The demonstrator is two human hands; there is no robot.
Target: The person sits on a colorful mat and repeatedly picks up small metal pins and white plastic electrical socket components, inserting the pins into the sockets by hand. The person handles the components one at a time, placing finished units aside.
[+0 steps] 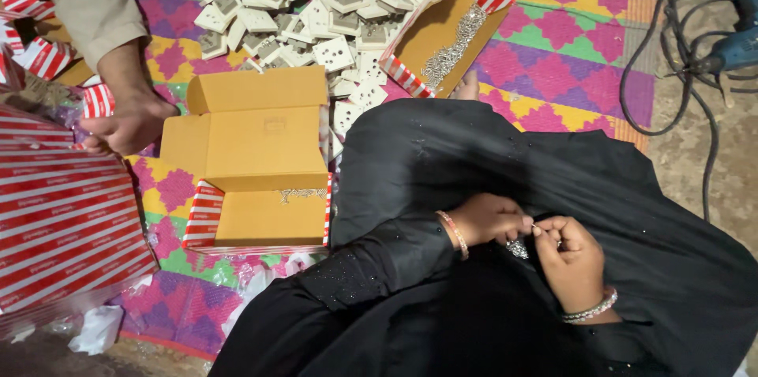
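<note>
My left hand (489,219) and my right hand (570,260) meet over my lap, on black cloth. Their fingertips pinch a small metal screw (535,226) between them. A little cluster of shiny screws (517,248) lies on the cloth just below my left hand. I wear bangles on both wrists. An open cardboard box (257,164) with red-and-white striped sides stands left of my knee, with a few screws at its back edge.
A pile of white socket plates (316,6) lies on the patterned mat (568,37). A second open box holds screws (452,45). Another person's hand (126,126) reaches in at left, beside striped cartons (63,227). A blue drill with cables (730,49) lies at right.
</note>
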